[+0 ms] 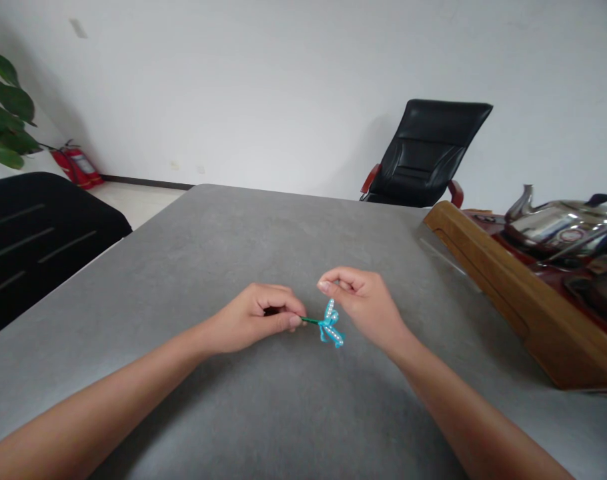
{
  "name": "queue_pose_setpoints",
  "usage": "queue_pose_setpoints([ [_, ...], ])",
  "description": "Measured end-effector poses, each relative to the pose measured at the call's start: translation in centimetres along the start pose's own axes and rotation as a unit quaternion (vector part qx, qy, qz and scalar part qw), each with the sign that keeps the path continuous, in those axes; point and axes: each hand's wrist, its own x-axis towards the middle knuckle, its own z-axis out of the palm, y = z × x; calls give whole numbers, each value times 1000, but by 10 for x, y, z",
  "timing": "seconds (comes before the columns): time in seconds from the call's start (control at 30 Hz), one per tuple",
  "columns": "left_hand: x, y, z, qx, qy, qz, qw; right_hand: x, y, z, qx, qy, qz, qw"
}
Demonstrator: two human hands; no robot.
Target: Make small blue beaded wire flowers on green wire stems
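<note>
My left hand (266, 316) pinches the thin green stem (310, 321) of a small craft flower between thumb and fingers. The stem points right, and at its end sits the light-blue flower (331, 327), whose petals carry rows of white beads. Just above and right of the flower is my right hand (358, 293), its thumb and index fingertips pressed together close to the upper petal. Whatever those fingertips hold, if anything, is too small to make out. Both hands are raised over the grey table (283, 413).
On the right, a wooden tea tray (508, 300) holds a shiny metal kettle (558, 227). A black office chair (428, 153) stands beyond the table; another black chair (48, 233) is at left. Farther left are a red fire extinguisher (78, 167) and a leafy plant (8, 107).
</note>
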Motion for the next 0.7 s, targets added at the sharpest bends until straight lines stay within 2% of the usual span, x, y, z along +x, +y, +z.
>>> queue_pose_setpoints([
  [0.13,1,-5,1,-51,93,-40,994,5,19,13,96,-54,39,993],
  [0.33,3,-12,0,-62,188,-70,978,2,25,26,107,-59,44,992],
  [0.57,6,-17,-3,-57,254,-100,960,-10,15,30,42,-75,39,996],
  [0.7,7,-20,-4,-36,269,-115,956,-19,3,31,-78,-71,-45,993],
])
